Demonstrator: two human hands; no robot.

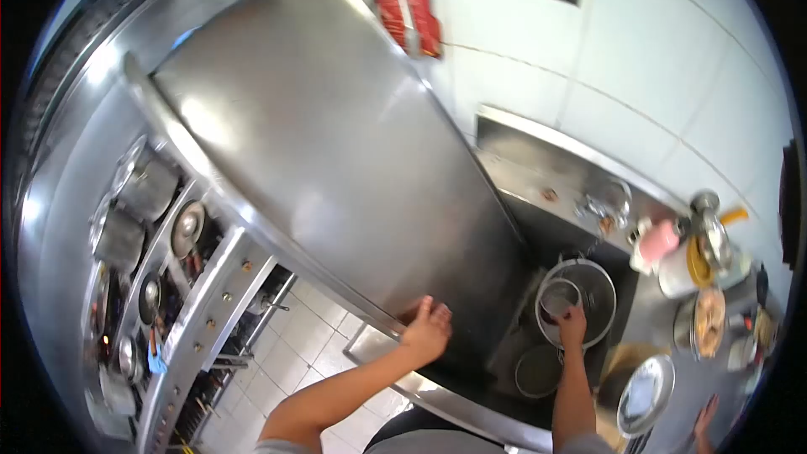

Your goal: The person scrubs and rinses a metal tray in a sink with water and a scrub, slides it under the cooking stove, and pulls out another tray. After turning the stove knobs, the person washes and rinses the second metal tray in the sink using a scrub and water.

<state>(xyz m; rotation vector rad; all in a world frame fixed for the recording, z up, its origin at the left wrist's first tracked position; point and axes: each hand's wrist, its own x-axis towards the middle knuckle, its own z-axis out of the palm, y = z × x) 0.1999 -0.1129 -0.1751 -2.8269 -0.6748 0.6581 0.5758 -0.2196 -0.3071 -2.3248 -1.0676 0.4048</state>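
A large metal sheet (336, 143) stands tilted across the sink, its lower end inside the basin. My left hand (427, 332) rests on the near edge of this sheet, fingers apart. My right hand (572, 326) is closed on the rim of a small metal bowl (561, 294), held over a large round pot (598, 286) in the sink (496, 378). A round dark pan (538, 372) lies in the basin just below the pot. Behind the pot is the faucet (607, 202).
On the left a stove (189, 319) holds pots and pans. The right counter carries a pink bottle (659, 240), a food container (709, 324) and a metal bowl (646, 395). Another person's hand (706, 416) is at the lower right. A red cloth (408, 8) hangs on the wall.
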